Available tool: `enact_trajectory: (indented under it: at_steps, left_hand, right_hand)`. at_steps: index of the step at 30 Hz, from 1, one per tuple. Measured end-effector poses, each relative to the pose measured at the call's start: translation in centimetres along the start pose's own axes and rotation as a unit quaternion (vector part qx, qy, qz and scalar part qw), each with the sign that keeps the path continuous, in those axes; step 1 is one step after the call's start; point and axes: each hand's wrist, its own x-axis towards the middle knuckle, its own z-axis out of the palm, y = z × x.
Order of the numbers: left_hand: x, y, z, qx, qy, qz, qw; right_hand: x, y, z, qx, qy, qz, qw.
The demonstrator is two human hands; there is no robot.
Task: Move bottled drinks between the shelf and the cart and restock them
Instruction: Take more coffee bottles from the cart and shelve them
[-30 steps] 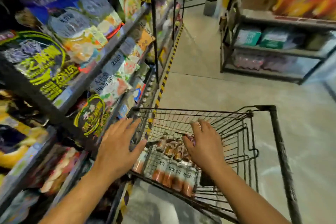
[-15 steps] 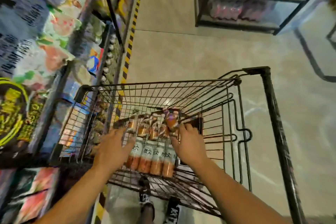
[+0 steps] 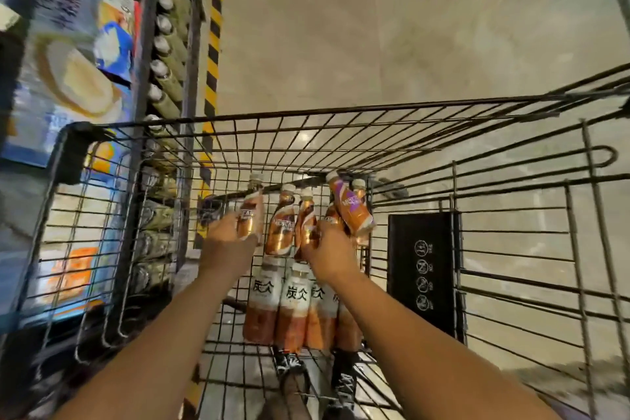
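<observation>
I am reaching both arms down into the wire cart (image 3: 306, 112), which is standing just beside the shelf (image 3: 143, 54) on my left. The bottled drinks are lying in the cart in two groups: copper-brown coffee bottles (image 3: 283, 232) toward the far wall, and white-labelled tea bottles (image 3: 296, 307) nearer to me, packed side by side.

Left hand (image 3: 228, 242): the fingers (image 3: 221, 227) are closing around the leftmost coffee bottle (image 3: 250, 215). That bottle is tilting slightly, cap pointing away from me.

Right hand (image 3: 329, 257): it is pressing into the cluster of coffee bottles. The purple-labelled bottle (image 3: 353, 211) is leaning at its far side, raised above its neighbours. My fingertips are hidden behind the bottles, so I cannot tell whether they are clamping on one or only touching.

Step in hand, as I judge it: picking up, cart to shelf. No bottle is clear of the cart yet.

The next move is calling for:
1. A confirmed grip with each hand.
2. A straight lift, clearing the cart rim.
3. A swing left toward the shelf, where a row of bottles (image 3: 163, 54) is already standing on a lower level.
</observation>
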Motion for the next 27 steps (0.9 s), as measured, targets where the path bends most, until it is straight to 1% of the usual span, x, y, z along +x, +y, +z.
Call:
enact_trajectory:
  at_steps: [3, 6, 9, 14, 17, 20, 25, 27]
  left_hand:
    - [2.8, -0.4, 1.7, -0.002, 0.005, 0.024, 1.0]
    - [4.5, -0.6, 2.8, 0.007, 0.008, 0.024, 1.0]
    - [5.6, -0.7, 3.3, 0.031, 0.004, 0.018, 0.999]
    - [6.4, -0.9, 2.5, 0.017, -0.003, 0.011, 1.0]
    - [5.6, -1.4, 1.5, 0.007, 0.009, 0.014, 1.0]
    - [3.6, -1.6, 0.0, -0.011, 0.033, 0.021, 0.999]
    - [-1.4, -0.5, -3.7, -0.052, 0.096, 0.044, 0.993]
    - [-4.2, 0.5, -5.4, -0.069, 0.13, 0.064, 0.987]
  right_hand:
    - [2.7, -0.2, 1.6, -0.046, -0.001, 0.001, 0.999]
    - [4.7, -0.1, 3.2, -0.111, -0.003, 0.002, 0.994]
    - [6.1, -0.3, 3.9, -0.116, 0.001, 0.028, 0.993]
    - [6.8, -1.1, 4.2, -0.135, -0.023, 0.06, 0.989]
    - [6.5, -1.1, 3.9, -0.112, -0.016, 0.064, 0.992]
    - [5.1, -0.9, 3.3, -0.078, 0.021, 0.045, 0.996]
    - [1.2, -1.3, 1.3, -0.033, 0.077, -0.021, 0.996]
    - [-1.2, -2.8, -0.6, 0.005, 0.077, -0.049, 0.996]
